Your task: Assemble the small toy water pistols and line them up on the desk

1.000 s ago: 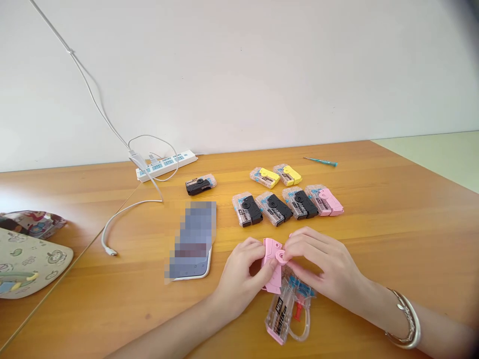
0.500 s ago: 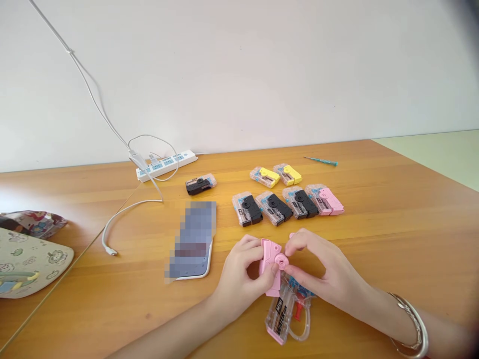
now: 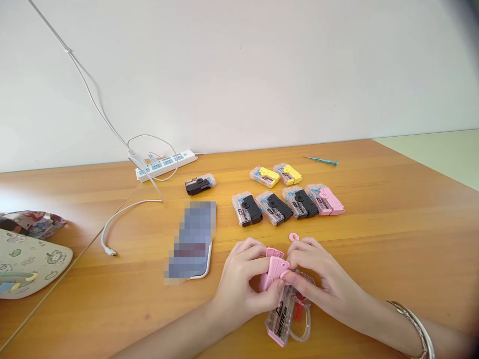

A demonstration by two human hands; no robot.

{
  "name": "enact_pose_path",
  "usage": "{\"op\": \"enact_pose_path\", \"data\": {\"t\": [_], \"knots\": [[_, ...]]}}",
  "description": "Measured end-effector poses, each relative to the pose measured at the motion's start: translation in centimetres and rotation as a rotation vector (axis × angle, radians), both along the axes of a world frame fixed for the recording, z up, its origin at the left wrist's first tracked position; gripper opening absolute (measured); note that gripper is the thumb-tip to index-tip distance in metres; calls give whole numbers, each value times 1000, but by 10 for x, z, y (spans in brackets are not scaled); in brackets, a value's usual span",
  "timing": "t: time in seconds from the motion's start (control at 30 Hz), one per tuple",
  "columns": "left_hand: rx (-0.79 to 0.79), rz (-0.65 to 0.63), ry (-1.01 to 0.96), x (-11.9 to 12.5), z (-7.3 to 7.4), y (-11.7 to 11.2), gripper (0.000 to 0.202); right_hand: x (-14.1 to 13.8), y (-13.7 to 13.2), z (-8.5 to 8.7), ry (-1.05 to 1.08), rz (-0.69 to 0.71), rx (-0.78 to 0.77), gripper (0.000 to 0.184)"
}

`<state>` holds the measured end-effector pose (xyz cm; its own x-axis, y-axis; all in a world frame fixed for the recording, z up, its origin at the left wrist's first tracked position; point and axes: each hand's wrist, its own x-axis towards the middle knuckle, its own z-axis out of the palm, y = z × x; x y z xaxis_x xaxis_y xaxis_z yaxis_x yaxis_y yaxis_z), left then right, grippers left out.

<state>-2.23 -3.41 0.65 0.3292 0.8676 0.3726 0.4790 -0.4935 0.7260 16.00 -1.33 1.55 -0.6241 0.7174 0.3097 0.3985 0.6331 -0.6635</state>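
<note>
My left hand (image 3: 243,281) and my right hand (image 3: 322,281) both grip a pink plastic toy-gun piece (image 3: 275,269) between their fingers. Below them, partly hidden by my hands, lies a clear plastic mini water gun (image 3: 288,319) with a red part inside and pink at its lower end. A small pink plastic disc (image 3: 294,237) rests on the wooden table (image 3: 392,239) just beyond my right fingers, not touching them. Farther back stand several small toy guns in clear wrappers: black ones (image 3: 275,208), a pink one (image 3: 325,201) and yellow ones (image 3: 279,174).
A phone with a blurred screen (image 3: 190,239) lies left of my hands. Behind it are a white power strip (image 3: 164,166) with cables and a white cable (image 3: 123,214). A slim blue screwdriver (image 3: 321,160) lies at the back. A patterned bag (image 3: 30,224) and a printed mat (image 3: 26,264) sit at the left.
The pink disc has come off the pink piece and now lies on the table. My hands have drawn closer together over the clear gun, and the pink piece has turned.
</note>
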Motion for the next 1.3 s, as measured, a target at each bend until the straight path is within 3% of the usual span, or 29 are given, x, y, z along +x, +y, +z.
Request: {"op": "enact_pose_path", "data": {"t": [0.2,0.37,0.53,0.7,0.9,0.97,1.13,1.3], "knots": [[-70,24,-49,-1,4,1,16,7,12,5,-29,-20,47,19],[-168,69,-67,-3,7,3,23,19,37,-2,-324,-185,348,13],[-187,74,-61,-5,6,5,26,24,47,-12,-498,-226,404,11],[-181,64,-68,-5,3,5,22,26,50,-10,-457,-217,268,10],[-138,16,-124,-3,1,4,8,18,42,-5,-62,-137,-220,7],[-116,-8,-135,-2,1,4,11,13,35,-3,58,-129,-300,3],[-91,-81,-185,-2,1,3,16,5,17,3,220,-172,-271,3],[-83,-71,-190,-1,2,2,17,6,14,4,254,-84,-147,12]]}}
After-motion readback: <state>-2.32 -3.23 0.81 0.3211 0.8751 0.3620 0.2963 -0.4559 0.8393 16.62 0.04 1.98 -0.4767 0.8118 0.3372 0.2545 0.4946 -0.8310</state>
